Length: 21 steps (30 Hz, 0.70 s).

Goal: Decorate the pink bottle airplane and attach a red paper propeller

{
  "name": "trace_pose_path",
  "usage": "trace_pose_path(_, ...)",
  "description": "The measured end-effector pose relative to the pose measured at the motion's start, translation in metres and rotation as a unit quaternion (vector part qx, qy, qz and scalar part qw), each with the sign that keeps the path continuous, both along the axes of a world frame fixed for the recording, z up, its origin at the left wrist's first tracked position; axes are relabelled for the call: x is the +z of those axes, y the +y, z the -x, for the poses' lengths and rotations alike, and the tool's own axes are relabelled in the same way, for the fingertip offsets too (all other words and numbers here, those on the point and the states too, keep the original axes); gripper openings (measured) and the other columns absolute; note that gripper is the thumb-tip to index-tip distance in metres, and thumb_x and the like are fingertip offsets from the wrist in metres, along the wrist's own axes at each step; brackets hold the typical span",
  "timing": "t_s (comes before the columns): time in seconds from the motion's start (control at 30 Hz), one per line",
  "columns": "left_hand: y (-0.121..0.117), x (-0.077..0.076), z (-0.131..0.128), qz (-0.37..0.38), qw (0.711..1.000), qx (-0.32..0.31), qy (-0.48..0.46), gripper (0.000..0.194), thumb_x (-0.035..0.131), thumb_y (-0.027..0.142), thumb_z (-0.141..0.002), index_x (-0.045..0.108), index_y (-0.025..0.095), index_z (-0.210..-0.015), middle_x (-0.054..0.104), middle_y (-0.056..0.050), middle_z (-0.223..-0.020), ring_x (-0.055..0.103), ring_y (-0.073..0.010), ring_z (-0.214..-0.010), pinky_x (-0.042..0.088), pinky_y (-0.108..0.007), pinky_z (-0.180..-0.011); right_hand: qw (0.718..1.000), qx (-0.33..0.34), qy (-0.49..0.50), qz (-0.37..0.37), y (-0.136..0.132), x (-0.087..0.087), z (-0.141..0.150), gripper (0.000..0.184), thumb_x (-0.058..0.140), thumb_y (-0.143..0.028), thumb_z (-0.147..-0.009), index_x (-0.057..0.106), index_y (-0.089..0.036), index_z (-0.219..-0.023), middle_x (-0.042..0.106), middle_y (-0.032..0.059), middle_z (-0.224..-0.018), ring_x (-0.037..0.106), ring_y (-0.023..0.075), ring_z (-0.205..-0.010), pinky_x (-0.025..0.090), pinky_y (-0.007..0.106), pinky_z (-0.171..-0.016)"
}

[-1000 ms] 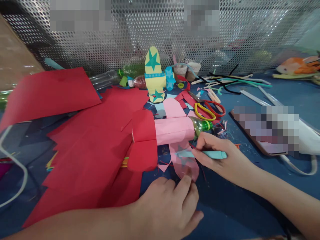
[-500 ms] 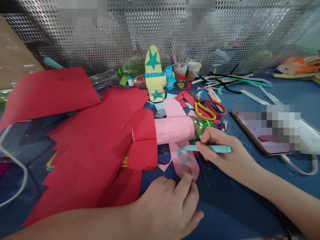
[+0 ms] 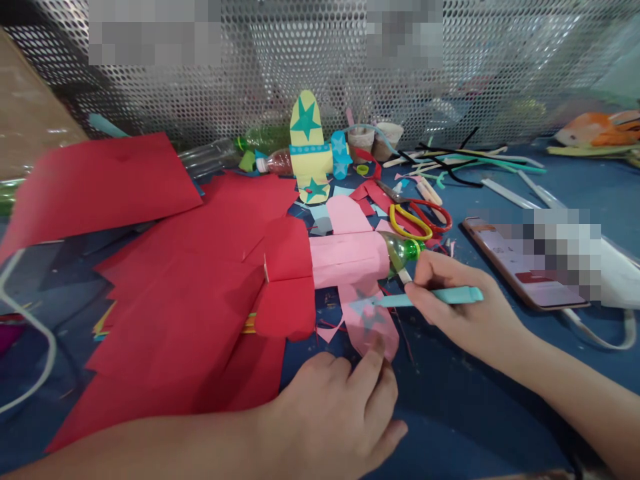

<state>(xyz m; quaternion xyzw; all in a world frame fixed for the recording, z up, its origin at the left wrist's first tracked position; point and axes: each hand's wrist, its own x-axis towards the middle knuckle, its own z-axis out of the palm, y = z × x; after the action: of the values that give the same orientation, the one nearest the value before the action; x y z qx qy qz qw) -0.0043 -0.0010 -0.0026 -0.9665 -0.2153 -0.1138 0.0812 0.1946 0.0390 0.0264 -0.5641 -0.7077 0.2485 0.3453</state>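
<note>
My right hand (image 3: pixel 465 300) grips a light-blue marker (image 3: pixel 443 297), its tip on the pink paper wing (image 3: pixel 357 333). A blue-grey star (image 3: pixel 373 317) shows on that wing. Fingertips of my left hand (image 3: pixel 345 407) press on the wing's near end, with the thumb held apart. The wing sticks out from a green plastic bottle (image 3: pixel 397 253) lying on its side, wrapped in pink paper (image 3: pixel 345 260). Red paper flaps (image 3: pixel 287 307) cover the bottle's left end. A second pink wing (image 3: pixel 347 213) points away from me.
Red paper sheets (image 3: pixel 175 313) spread over the left side. Behind are a yellow paper plane with stars (image 3: pixel 310 160), scissors (image 3: pixel 413 220), small pots (image 3: pixel 361 143) and pipe cleaners (image 3: pixel 460 162). A phone (image 3: pixel 520 267) lies at right. A perforated metal screen (image 3: pixel 300 53) stands behind.
My right hand and the marker have shifted slightly to the right. More light-blue colour shows on the star's left part. My left hand stays in place.
</note>
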Motion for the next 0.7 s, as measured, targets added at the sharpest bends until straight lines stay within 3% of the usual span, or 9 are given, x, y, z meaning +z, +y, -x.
trace_pose_path(0.23,-0.0021,-0.0013,0.0000,0.004,1.000,0.006,-0.004,0.039,0.043,0.041,-0.092,0.059,0.010,-0.109,0.067,-0.013,-0.102,0.061,-0.0184,-0.056,0.045,-0.033,-0.044,0.999,0.035,-0.014,0.017,0.0004,-0.0013,-0.0004,0.023,0.049,-0.015,-0.078,0.035,-0.022,-0.062,0.037,-0.0074,-0.052,0.032,0.0084,-0.047,0.030,0.022,-0.045)
trace_pose_path(0.7,-0.0009,-0.0010,-0.0012,0.004,1.000,0.011,0.001,0.040,0.045,0.042,-0.091,0.058,0.010,-0.111,0.067,-0.013,-0.101,0.060,-0.0181,-0.055,0.044,-0.033,-0.044,0.999,0.040,-0.022,0.018,-0.0012,-0.0002,-0.0023,0.023,0.048,-0.014,-0.078,0.034,-0.022,-0.061,0.037,-0.0078,-0.051,0.031,0.0085,-0.046,0.029,0.022,-0.044)
